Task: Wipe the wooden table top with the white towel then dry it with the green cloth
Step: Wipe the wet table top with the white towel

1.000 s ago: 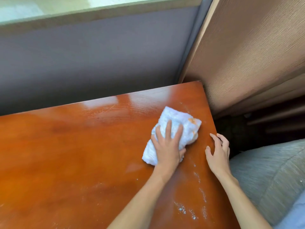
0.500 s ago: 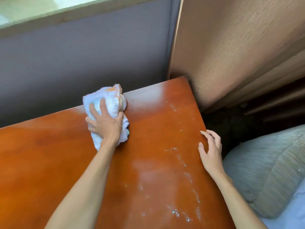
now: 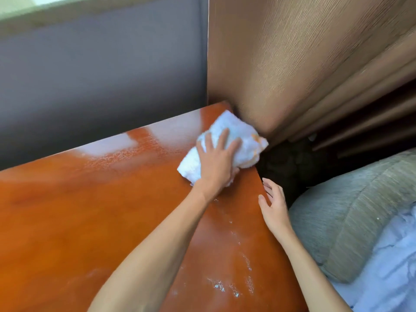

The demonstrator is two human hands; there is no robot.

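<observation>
The glossy reddish wooden table top (image 3: 90, 221) fills the lower left of the view. A crumpled white towel (image 3: 238, 136) with small orange marks lies at the table's far right corner, its right end hanging just over the edge. My left hand (image 3: 216, 163) presses flat on the towel with fingers spread. My right hand (image 3: 273, 203) rests on the table's right edge, fingers apart, holding nothing. Wet streaks and droplets (image 3: 225, 287) shine near the front right of the table. No green cloth is in view.
A brown curtain (image 3: 292, 64) hangs right behind the table's far corner, touching it. A grey wall (image 3: 101, 75) runs along the table's back edge. A grey-green cushion (image 3: 360, 210) and white bedding (image 3: 394, 266) lie to the right, past a dark gap.
My left hand has swept the towel from the back middle of the table to the far right corner. My right hand has stayed on the right edge.
</observation>
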